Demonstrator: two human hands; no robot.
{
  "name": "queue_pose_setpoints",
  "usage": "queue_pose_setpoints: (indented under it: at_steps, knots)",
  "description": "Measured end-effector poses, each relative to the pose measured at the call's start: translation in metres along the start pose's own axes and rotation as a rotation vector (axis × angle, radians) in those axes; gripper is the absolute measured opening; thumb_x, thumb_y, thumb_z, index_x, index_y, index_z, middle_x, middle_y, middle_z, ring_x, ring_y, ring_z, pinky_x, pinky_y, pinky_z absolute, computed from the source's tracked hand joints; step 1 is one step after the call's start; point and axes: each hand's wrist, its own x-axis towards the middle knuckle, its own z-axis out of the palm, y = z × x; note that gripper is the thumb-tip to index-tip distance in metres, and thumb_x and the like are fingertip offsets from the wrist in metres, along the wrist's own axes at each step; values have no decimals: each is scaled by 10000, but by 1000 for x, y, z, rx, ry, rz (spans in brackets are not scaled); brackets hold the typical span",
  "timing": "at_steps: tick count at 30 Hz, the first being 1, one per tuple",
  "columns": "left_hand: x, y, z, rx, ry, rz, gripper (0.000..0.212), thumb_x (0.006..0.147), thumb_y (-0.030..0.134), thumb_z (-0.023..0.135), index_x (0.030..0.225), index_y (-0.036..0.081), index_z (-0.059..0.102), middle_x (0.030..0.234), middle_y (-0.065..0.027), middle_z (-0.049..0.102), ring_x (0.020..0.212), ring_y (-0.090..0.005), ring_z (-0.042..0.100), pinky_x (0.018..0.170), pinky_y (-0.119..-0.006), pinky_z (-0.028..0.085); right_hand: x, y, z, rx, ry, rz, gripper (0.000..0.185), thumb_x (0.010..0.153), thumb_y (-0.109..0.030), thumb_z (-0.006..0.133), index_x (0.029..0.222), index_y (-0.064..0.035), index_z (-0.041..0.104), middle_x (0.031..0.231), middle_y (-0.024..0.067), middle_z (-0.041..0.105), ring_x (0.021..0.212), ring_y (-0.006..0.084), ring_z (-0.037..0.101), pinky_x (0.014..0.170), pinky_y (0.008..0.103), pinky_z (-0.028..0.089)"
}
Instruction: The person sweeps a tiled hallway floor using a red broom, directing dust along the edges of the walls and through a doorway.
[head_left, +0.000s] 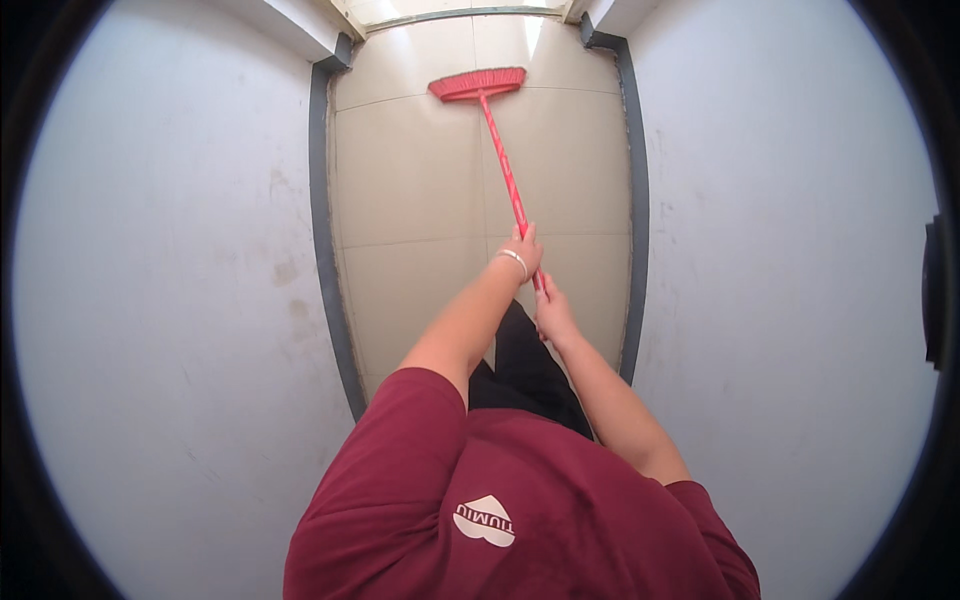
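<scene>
Both my hands grip the red patterned handle (502, 154) of a push-type floor broom. My left hand (523, 250), with a pale bangle at the wrist, wraps the shaft higher up, nearer the brush. Lower down, my right hand (553, 311) closes around the handle close to my body. The handle slants away from me to the red broom head (478, 85), whose bristles point to the far end of the passage. That head rests on the beige tiled floor (409, 180), a little left of the handle's line. The handle's near end is hidden by my right hand.
White walls (172, 262) with scuffs stand close on the left and right (787, 225). Dark grey skirting (637, 187) runs along the floor edges. At the far end, a doorway threshold (457, 13) crosses the floor. A black object (932, 292) sits at the right rim.
</scene>
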Motion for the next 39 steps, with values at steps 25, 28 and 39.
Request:
queue_pose_setpoints:
  at_steps: [25,28,39]
  knots:
    - [0,47,-390,-55,14,617,204,763,313,654,895,159,677,902,-83,616,1082,-336,529,818,-495,489,-179,-349,-212,143,186,22,477,888,-66,494,1363,-95,486,741,18,578,547,77,506,519,241,443]
    - [32,26,-444,-120,39,695,208,744,309,644,862,141,682,857,-86,631,961,-307,578,774,-439,515,-166,-462,-256,200,42,106,465,888,-94,467,1351,-94,503,723,10,562,521,67,481,495,238,427]
    - [185,-56,-697,-518,226,414,275,865,296,660,789,34,628,679,-7,604,670,-100,563,656,-270,468,-32,-745,-355,-148,132,-463,195,732,-93,484,744,0,655,607,107,602,418,135,516,407,305,445]
